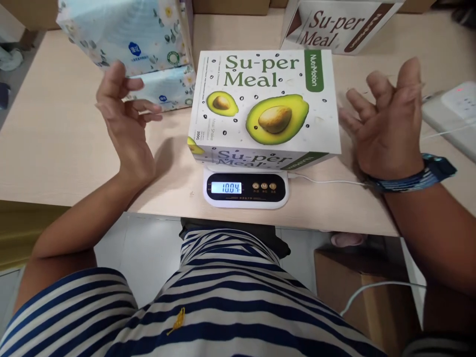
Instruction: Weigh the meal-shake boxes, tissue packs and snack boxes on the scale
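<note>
A white Su-per Meal box [223, 132] printed with avocados rests on a small digital kitchen scale [245, 202]. The scale's lit display [226, 188] appears to read 10.04. To the left of the box, my left hand [126, 119] is raised with fingers apart and holds nothing. My right hand [390, 124] is likewise spread and bare, off the box's right side, with a blue woven band on its wrist. Neither hand touches the box.
Tissue packs [122, 34] are stacked at the back left. Another Su-per Meal box [334, 25] with brown lettering stands at the back right. A power strip [453, 109] lies at the right, and a white cable [323, 181] runs from the scale. Below the table is a cardboard box [364, 297].
</note>
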Demonstrator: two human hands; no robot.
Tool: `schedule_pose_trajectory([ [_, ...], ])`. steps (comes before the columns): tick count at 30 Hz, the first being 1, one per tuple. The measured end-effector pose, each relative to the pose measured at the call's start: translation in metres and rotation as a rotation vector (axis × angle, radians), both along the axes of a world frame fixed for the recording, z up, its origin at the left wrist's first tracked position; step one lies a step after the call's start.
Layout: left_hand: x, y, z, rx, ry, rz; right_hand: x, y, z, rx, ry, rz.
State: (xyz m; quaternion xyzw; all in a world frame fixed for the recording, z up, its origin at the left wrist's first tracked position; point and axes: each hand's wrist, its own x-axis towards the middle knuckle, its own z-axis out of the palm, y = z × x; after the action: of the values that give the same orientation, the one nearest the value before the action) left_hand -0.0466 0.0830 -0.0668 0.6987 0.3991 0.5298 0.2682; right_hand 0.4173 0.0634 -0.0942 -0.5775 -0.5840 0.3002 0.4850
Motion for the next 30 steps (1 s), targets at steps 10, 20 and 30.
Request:
schedule_pose_trajectory([
  [10, 0.024, -0.020, 0.009, -0.175, 0.031, 0.096, 0.025, 0.016, -0.018, -0.081, 0.104, -0.106],
  [20, 0.021, -0.016, 0.011, -0.325, -0.038, 0.081, 0.044, 0.023, -0.021, -0.167, 0.078, -0.008],
  [30, 0.026, -0.019, 0.013, -0.245, -0.119, 0.076, 0.048, 0.025, -0.025, -0.165, 0.056, -0.011],
])
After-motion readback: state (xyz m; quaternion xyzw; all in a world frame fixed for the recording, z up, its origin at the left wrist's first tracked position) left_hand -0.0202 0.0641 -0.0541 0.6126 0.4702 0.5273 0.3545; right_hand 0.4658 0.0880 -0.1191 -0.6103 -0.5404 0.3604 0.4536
